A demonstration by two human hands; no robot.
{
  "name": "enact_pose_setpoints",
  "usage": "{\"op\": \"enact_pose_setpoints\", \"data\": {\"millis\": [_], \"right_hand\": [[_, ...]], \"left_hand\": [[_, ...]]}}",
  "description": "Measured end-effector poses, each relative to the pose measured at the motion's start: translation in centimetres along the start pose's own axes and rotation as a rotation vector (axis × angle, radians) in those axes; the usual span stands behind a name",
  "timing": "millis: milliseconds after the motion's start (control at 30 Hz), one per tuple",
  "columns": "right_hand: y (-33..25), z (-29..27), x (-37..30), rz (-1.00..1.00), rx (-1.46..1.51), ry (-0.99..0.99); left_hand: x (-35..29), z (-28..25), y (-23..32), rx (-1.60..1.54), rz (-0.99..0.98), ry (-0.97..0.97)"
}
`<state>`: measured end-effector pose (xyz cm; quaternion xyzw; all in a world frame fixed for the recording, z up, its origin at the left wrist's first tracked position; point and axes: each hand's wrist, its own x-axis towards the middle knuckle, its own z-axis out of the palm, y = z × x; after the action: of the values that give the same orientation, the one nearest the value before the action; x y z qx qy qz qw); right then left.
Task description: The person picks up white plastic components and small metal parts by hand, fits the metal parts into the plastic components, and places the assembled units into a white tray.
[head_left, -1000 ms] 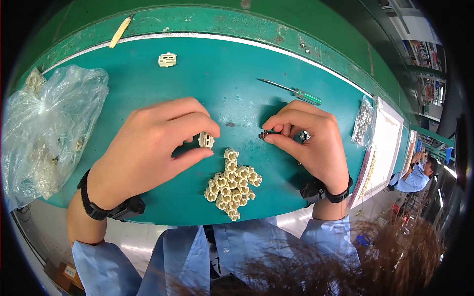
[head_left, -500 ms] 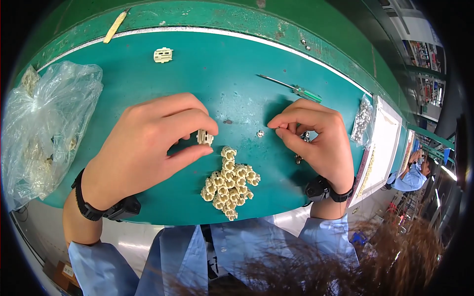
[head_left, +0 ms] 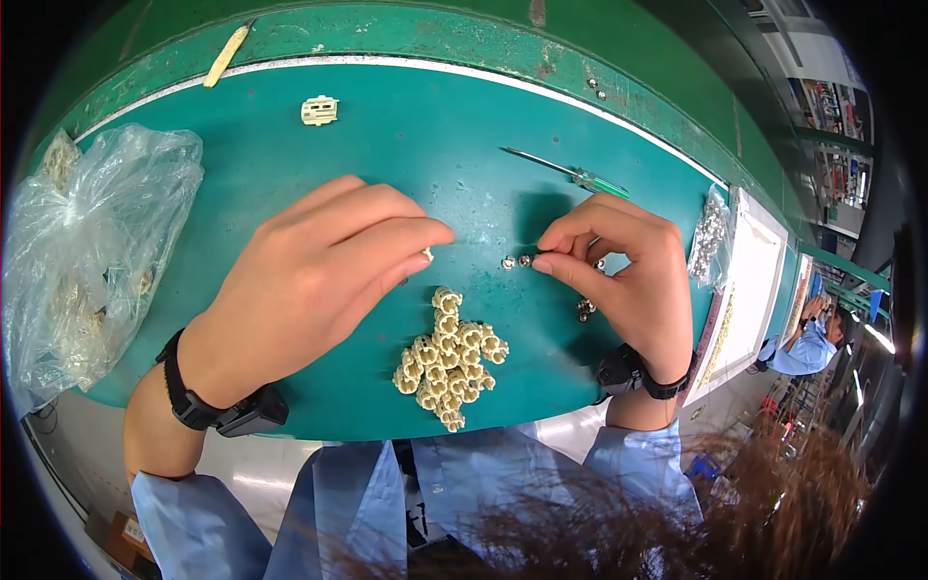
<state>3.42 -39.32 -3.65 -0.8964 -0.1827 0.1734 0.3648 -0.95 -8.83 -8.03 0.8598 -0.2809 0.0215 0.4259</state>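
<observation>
Fingers [head_left: 440,234] of left hand [head_left: 309,275] pinch a cream piece [head_left: 428,254]; unclear whether right hand [head_left: 623,259] grips anything.

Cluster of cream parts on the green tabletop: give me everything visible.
The cluster of cream parts is a tight group of short, hollow pieces with notched rims, plastic-looking. Most seem to stand on end, openings up, packed side by side. A narrow run juts toward the far side; pieces also stick out at the right and near ends. It rests on the green tabletop, close to the near edge. Nothing else appears to touch it. Exact count is hard to tell.
</observation>
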Motion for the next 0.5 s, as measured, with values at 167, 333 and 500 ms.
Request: {"op": "enact_pose_setpoints", "data": {"millis": [167,333,500], "right_hand": [[0.0,1.2,0.1,-0.168,-0.001,-0.014],[0.4,1.6,0.4,-0.218,-0.071,-0.035],[0.7,1.8,0.6,-0.333,-0.158,-0.013]], "left_hand": [[0.2,0.8,0.4,-0.002,-0.003,0.013],[0.1,1.0,0.2,-0.005,0.023,0.023],[0.1,1.0,0.2,0.001,0.033,-0.003]]}}
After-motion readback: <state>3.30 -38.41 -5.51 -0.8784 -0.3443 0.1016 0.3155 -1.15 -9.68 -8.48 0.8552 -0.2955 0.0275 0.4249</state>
